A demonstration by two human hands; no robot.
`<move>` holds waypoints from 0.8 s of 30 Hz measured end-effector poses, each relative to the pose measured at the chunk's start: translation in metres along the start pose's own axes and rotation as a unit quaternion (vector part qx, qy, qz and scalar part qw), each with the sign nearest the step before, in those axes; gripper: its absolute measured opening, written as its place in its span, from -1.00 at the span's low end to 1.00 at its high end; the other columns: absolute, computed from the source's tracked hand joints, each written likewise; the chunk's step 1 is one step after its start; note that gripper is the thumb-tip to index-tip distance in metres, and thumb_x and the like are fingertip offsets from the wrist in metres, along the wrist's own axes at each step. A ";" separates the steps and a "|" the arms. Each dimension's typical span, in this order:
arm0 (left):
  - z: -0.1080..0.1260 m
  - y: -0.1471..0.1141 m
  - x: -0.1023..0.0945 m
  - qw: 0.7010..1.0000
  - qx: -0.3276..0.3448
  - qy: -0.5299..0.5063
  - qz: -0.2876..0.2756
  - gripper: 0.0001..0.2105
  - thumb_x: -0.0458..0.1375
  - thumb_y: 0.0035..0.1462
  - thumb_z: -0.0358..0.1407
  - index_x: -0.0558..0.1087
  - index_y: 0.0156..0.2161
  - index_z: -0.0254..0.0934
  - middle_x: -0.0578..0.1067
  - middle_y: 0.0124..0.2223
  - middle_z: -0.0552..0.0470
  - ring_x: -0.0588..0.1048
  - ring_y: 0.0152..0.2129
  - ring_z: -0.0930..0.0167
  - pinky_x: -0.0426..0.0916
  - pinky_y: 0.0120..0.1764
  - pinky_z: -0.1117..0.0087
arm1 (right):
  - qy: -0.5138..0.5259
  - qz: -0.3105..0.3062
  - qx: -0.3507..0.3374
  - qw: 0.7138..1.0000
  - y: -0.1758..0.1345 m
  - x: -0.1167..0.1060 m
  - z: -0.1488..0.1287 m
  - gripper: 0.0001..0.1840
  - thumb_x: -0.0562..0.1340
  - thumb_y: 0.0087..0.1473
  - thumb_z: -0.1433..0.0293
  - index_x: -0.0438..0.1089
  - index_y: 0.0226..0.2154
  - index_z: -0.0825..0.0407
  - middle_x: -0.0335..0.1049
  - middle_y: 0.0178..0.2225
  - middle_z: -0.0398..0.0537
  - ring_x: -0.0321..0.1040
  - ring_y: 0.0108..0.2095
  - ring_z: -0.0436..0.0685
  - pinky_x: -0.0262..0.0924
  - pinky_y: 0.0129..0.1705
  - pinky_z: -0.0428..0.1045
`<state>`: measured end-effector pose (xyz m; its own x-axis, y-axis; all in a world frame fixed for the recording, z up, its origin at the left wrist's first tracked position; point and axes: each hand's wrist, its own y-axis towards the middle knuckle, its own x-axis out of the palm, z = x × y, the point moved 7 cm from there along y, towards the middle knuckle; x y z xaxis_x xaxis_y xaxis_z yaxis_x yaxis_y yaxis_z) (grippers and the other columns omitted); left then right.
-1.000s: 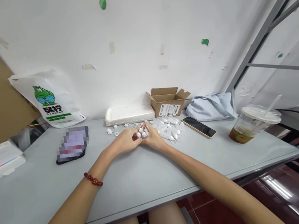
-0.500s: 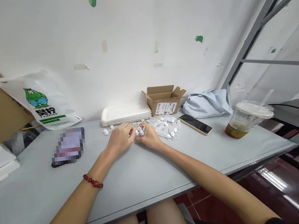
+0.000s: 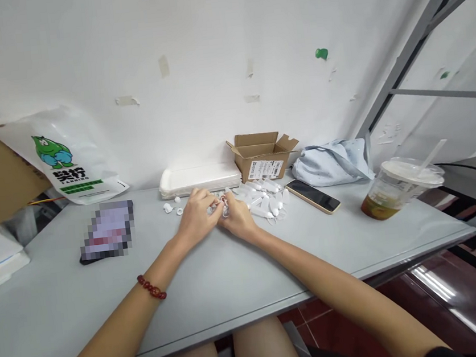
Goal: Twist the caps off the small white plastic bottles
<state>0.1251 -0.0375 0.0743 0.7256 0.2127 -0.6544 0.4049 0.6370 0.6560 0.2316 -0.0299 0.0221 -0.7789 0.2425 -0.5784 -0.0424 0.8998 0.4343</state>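
My left hand [image 3: 198, 214] and my right hand [image 3: 237, 217] meet over the middle of the grey table, fingertips touching or nearly so. Both are closed around a small white piece with a reddish-brown part [image 3: 223, 199]; fingers cover most of it, so its kind is unclear. Right of my right hand lies a pile of small translucent white plastic pieces with thin loops [image 3: 266, 199]. A few little white bits [image 3: 168, 208] are scattered left of my left hand. Behind my hands sits a stack of white foam trays [image 3: 199, 178].
An open cardboard box [image 3: 264, 158] stands by the wall, beside a light blue cloth bag [image 3: 333, 163]. A phone [image 3: 314, 195] and a drink cup [image 3: 398, 189] are on the right. Leftward are a blurred-out phone [image 3: 108, 229] and a white plastic bag [image 3: 64, 158].
My left hand has moved slightly right, its fingers now meeting those of my right hand at the small piece. The whole view has shifted a little.
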 end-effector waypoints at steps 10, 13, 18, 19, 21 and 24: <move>0.000 0.005 -0.014 0.998 -0.024 -0.047 -0.017 -0.85 0.05 0.05 -0.38 0.35 -0.53 -0.24 0.44 -0.46 0.04 0.35 -0.38 0.36 0.26 -0.28 0.33 | 0.041 -0.018 0.022 0.999 0.001 -0.005 -0.001 -0.65 0.19 -0.29 0.31 0.10 -0.35 -0.05 0.16 -0.52 -0.26 0.10 -0.51 0.05 -0.04 -0.44 -0.08; 0.003 0.004 -0.007 0.996 -0.012 -0.061 -0.060 -0.83 0.05 0.06 -0.35 0.39 -0.53 -0.23 0.46 -0.49 0.05 0.34 -0.39 0.35 0.26 -0.29 0.33 | 0.047 -0.028 0.007 0.998 0.001 -0.002 -0.002 -0.64 0.18 -0.27 0.31 0.12 -0.32 -0.04 0.23 -0.48 -0.23 0.14 -0.48 0.07 0.00 -0.40 -0.06; 0.000 0.003 -0.007 0.996 -0.030 -0.068 -0.054 -0.82 0.05 0.04 -0.36 0.41 -0.55 -0.23 0.44 -0.53 0.05 0.33 -0.39 0.35 0.26 -0.34 0.36 | 0.043 -0.042 -0.007 0.998 0.001 0.002 -0.002 -0.66 0.15 -0.25 0.30 0.10 -0.32 -0.04 0.26 -0.45 -0.19 0.16 -0.47 0.10 0.02 -0.38 -0.04; 0.000 0.003 -0.008 0.996 -0.032 -0.064 -0.047 -0.82 0.05 0.03 -0.36 0.40 -0.55 -0.23 0.44 -0.53 0.04 0.33 -0.39 0.35 0.26 -0.35 0.36 | 0.039 -0.042 -0.011 0.998 0.001 0.002 -0.003 -0.67 0.14 -0.25 0.30 0.10 -0.33 -0.04 0.25 -0.46 -0.19 0.16 -0.47 0.10 0.01 -0.38 -0.04; 0.000 0.003 -0.010 0.997 -0.035 -0.055 -0.029 -0.81 0.04 0.03 -0.38 0.38 -0.57 -0.23 0.44 -0.53 0.04 0.33 -0.39 0.35 0.25 -0.36 0.36 | 0.033 -0.040 -0.013 0.999 0.001 0.002 -0.003 -0.68 0.13 -0.24 0.29 0.09 -0.33 -0.04 0.22 -0.47 -0.20 0.15 -0.48 0.10 0.00 -0.38 -0.04; 0.003 0.006 -0.020 0.999 -0.031 -0.032 0.024 -0.80 0.03 0.03 -0.41 0.33 -0.59 -0.23 0.42 -0.54 0.05 0.33 -0.42 0.36 0.26 -0.34 0.34 | 0.024 -0.039 0.003 0.999 0.001 0.002 -0.002 -0.68 0.13 -0.23 0.28 0.10 -0.32 -0.04 0.17 -0.51 -0.23 0.12 -0.50 0.09 -0.02 -0.41 -0.05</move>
<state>0.1147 -0.0401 0.0918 0.7779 0.1984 -0.5963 0.3348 0.6723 0.6603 0.2288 -0.0295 0.0228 -0.8022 0.1543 -0.5768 -0.1008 0.9172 0.3856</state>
